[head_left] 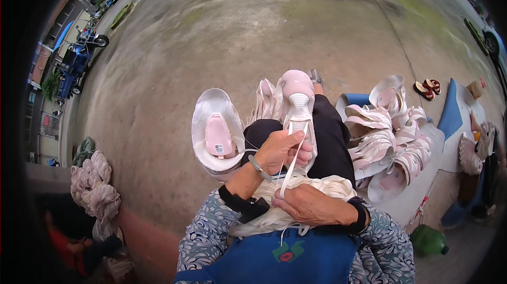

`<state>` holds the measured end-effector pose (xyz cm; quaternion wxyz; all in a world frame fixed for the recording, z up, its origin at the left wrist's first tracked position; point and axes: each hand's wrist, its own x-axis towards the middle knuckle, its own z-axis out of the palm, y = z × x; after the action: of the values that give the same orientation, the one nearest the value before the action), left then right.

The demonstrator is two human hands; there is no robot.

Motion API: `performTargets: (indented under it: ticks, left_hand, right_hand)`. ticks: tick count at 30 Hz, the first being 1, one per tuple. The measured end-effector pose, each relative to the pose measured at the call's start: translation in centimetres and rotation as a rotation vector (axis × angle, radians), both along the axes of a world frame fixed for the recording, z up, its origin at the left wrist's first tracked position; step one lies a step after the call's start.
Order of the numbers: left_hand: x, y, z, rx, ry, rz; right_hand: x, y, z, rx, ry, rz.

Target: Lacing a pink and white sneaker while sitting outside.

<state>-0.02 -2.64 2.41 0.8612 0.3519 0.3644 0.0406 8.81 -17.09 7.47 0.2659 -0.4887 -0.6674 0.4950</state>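
Note:
A pink and white shoe upper [297,90] lies lengthwise over my lap, toe pointing away from me. My left hand [280,152] is closed at its lacing area, thumb and fingers pinching a flat white shoelace [288,177]. Lower down and closer to my body, my right hand [315,206] grips the same lace, which runs taut between the two hands. Under my wrists a thick bundle of white laces [332,185] rests on my lap. The left hand's inner fingertips are partly hidden.
Left of my knee sits another upper [202,141] with a pink insert; more uppers [264,99] stand beside it. A large pile of uppers [388,147] lies at right, near sandals [426,89] and a green bottle [428,240]. Bundled uppers [95,186] are at far left.

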Motion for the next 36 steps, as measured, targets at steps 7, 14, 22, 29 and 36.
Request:
performTargets:
  ticks: [7, 14, 22, 29, 36]
  left_hand:
    - [-3.0, -2.4, -2.6, 0.111, -0.126, 0.044]
    - [-1.9, -3.9, -4.4, 0.622, -0.059, 0.024]
    - [-4.0, -1.1, 0.7, 0.213, -0.347, 0.112]
    - [-6.6, 3.1, 7.8, 0.071, -0.602, 0.472]
    - [-6.1, 3.5, 7.5, 0.077, -0.73, 0.49]
  right_hand:
    - [4.6, 0.0, 3.2, -0.142, -0.287, -0.158]
    - [6.7, 2.2, -0.8, -0.004, -0.507, -0.338]
    - [8.9, 2.2, -2.3, -0.022, -0.532, -0.268]
    - [10.8, 1.7, -3.0, -0.053, -0.142, -0.469]
    - [11.0, -0.7, -3.4, -0.407, 0.675, -0.919]
